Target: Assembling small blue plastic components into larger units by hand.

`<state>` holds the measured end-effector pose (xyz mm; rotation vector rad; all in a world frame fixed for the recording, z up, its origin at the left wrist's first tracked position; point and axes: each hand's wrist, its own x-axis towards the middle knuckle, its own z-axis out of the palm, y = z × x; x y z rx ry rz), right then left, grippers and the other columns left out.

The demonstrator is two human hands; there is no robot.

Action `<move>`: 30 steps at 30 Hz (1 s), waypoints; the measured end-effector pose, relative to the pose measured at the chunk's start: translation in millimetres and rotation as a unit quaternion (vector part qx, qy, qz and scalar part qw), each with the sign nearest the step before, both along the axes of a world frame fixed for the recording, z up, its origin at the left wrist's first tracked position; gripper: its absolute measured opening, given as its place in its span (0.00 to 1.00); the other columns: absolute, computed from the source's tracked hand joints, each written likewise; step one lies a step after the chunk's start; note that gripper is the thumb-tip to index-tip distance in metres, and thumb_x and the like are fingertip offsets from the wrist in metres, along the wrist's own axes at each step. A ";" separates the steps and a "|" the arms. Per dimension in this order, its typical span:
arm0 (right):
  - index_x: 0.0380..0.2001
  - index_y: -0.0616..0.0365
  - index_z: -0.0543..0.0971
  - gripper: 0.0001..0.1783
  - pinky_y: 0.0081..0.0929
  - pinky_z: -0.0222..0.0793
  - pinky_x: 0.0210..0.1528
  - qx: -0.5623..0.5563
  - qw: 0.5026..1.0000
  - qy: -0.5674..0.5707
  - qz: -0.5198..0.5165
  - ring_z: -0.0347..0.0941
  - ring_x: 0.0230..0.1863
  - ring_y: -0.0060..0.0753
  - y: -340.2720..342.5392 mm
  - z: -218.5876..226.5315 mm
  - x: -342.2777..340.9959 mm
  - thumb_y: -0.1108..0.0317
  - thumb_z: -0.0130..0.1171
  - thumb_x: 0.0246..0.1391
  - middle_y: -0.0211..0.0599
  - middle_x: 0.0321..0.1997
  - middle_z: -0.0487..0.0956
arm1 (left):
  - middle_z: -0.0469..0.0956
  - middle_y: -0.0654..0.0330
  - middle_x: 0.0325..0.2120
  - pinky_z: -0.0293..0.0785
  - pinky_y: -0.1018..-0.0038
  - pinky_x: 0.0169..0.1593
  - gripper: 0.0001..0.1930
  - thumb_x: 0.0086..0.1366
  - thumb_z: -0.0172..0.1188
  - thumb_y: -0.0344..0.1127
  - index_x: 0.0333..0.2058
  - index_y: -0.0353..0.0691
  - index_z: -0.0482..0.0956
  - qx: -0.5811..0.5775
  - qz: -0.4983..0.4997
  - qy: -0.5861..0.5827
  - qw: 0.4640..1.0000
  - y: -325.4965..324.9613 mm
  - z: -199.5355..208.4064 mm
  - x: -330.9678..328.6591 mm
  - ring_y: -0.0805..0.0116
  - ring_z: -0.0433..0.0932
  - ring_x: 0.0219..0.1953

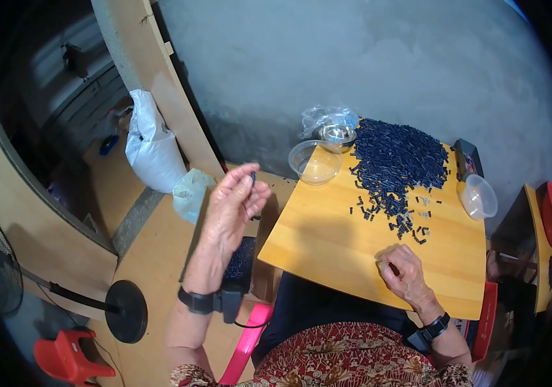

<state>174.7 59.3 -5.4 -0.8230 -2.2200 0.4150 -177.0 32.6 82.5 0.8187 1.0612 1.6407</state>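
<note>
My left hand (232, 205) is raised past the table's left edge, thumb and fingers pinched on a small dark tubular piece (253, 175). Under it stands an open cardboard box (264, 261) with a dark container of small dark pieces (240, 263) in it. Near the table's front edge rests my right hand (403, 272), its fingers curled closed; whatever they hold, if anything, is hidden. A large heap of dark short tubular pieces (397, 155) covers the far part of the yellow wooden table (308, 238), with loose ones scattered toward me.
A clear plastic bowl (315, 173), a metal bowl (338, 134) and a clear bag (318, 118) sit at the table's far left. On the right are a translucent tub (480, 197) and a dark box (468, 158). White sacks, a fan and a red stool (69, 358) stand left.
</note>
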 end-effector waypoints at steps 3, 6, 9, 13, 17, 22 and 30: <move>0.27 0.62 0.76 0.03 0.33 0.70 0.37 0.002 1.000 0.000 0.004 0.73 0.33 0.42 -1.7 2.2 -4.3 0.77 0.58 0.45 0.41 0.30 0.77 | 0.80 0.65 0.31 0.79 0.78 0.37 0.12 0.67 0.53 0.37 0.48 0.45 0.72 0.032 0.033 0.049 0.998 -4.1 26.9 -26.9 0.75 0.80 0.34; 0.26 0.63 0.76 0.03 0.33 0.69 0.37 0.000 1.000 0.000 0.002 0.72 0.33 0.42 -2.7 2.5 -4.6 0.77 0.59 0.44 0.41 0.29 0.77 | 0.80 0.65 0.31 0.78 0.79 0.37 0.12 0.67 0.54 0.37 0.48 0.47 0.72 0.048 0.057 0.046 0.996 -10.5 35.5 -38.3 0.75 0.80 0.35; 0.26 0.63 0.76 0.03 0.33 0.69 0.37 0.002 1.000 -0.009 -0.002 0.72 0.33 0.42 -2.8 3.0 -3.7 0.77 0.58 0.44 0.40 0.29 0.77 | 0.80 0.62 0.32 0.78 0.78 0.40 0.12 0.67 0.54 0.37 0.48 0.43 0.73 0.022 0.033 0.009 0.999 -22.8 19.2 -29.3 0.73 0.80 0.35; 0.26 0.63 0.76 0.03 0.33 0.69 0.37 0.026 0.999 -0.025 0.003 0.71 0.33 0.42 -1.6 -0.1 -3.0 0.77 0.58 0.44 0.40 0.28 0.76 | 0.80 0.62 0.31 0.77 0.76 0.42 0.13 0.66 0.56 0.38 0.47 0.42 0.73 0.026 -0.002 -0.033 0.999 -46.0 8.4 -1.9 0.72 0.80 0.35; 0.26 0.62 0.76 0.03 0.33 0.68 0.38 0.018 1.000 -0.014 0.003 0.71 0.33 0.42 -3.0 0.5 -4.4 0.78 0.58 0.44 0.40 0.29 0.76 | 0.80 0.61 0.29 0.75 0.76 0.43 0.15 0.65 0.57 0.38 0.47 0.39 0.72 0.092 0.037 -0.001 0.995 -60.2 8.2 13.1 0.72 0.79 0.34; 0.25 0.62 0.76 0.03 0.33 0.68 0.37 0.013 1.000 -0.016 -0.001 0.71 0.33 0.42 -6.2 6.1 -4.2 0.78 0.58 0.43 0.39 0.29 0.76 | 0.78 0.61 0.26 0.75 0.76 0.42 0.15 0.65 0.58 0.39 0.47 0.38 0.72 0.133 0.053 0.002 0.990 -74.7 11.8 21.2 0.72 0.77 0.31; 0.25 0.62 0.76 0.03 0.33 0.68 0.37 0.018 1.000 -0.013 0.002 0.71 0.33 0.42 -6.4 5.6 -5.1 0.78 0.57 0.43 0.39 0.28 0.76 | 0.79 0.56 0.25 0.78 0.69 0.40 0.20 0.56 0.66 0.40 0.44 0.36 0.74 0.232 0.018 -0.013 0.973 -84.2 8.0 23.8 0.67 0.80 0.29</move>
